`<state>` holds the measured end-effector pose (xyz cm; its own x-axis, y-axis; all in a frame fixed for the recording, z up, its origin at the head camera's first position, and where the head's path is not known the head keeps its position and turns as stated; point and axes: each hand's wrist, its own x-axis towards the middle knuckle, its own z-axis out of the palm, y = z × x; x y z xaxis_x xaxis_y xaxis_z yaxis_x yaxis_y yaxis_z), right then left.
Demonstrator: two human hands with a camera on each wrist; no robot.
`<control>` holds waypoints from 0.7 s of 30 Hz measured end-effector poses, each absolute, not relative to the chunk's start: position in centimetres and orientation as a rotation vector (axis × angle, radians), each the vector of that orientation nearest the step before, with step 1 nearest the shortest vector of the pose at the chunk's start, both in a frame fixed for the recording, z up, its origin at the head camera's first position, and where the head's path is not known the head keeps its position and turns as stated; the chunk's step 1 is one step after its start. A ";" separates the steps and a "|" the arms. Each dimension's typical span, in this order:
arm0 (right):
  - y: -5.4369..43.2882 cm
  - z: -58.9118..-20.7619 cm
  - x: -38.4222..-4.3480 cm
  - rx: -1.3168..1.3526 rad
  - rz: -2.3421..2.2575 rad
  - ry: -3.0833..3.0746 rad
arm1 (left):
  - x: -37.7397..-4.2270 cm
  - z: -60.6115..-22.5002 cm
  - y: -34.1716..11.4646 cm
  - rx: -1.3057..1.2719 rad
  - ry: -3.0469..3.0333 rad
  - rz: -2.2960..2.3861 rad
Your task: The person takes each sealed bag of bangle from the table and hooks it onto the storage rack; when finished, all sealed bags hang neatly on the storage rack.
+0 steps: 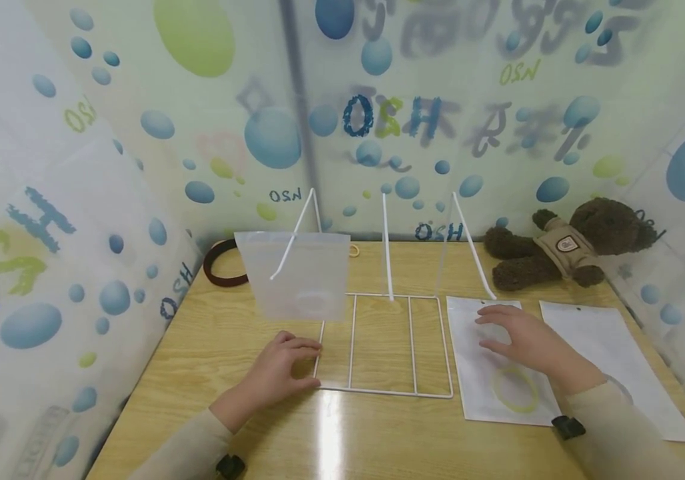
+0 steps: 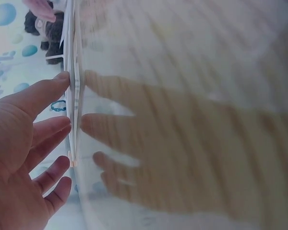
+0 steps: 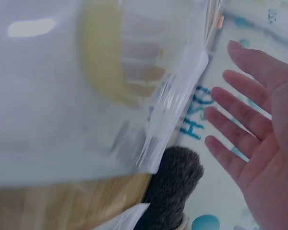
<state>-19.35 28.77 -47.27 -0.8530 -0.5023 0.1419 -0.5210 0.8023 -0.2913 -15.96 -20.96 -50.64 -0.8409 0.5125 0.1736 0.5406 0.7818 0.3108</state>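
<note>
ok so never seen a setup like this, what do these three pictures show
There is no machine, just a person's hands. The wide picture comes from a head camera, the others from one on each wrist. On the wooden table stands a white wire rack with a translucent bag hanging on its left prong. Two pale pouches lie to the right, a plush bear behind them, a dark ring at far left. The left hand is at the rack's edge; the right hand hovers above a pouch. Neither clearly holds anything.

Curtains printed with bubbles and lettering are hanging at nine, twelve and three o'clock, forming a small booth around a wood-grain table and hiding whatever building is lying beyond.
</note>
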 end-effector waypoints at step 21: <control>34.3 -47.9 -23.3 0.626 0.569 -3.012 | -15.9 -50.7 -20.9 -0.858 -2.894 -0.540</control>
<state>-23.30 34.30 -47.86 -0.9199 -0.3828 0.0854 -0.3876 0.8537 -0.3477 -15.90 -20.89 -50.69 -0.8408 0.5141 0.1694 0.5406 0.7818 0.3106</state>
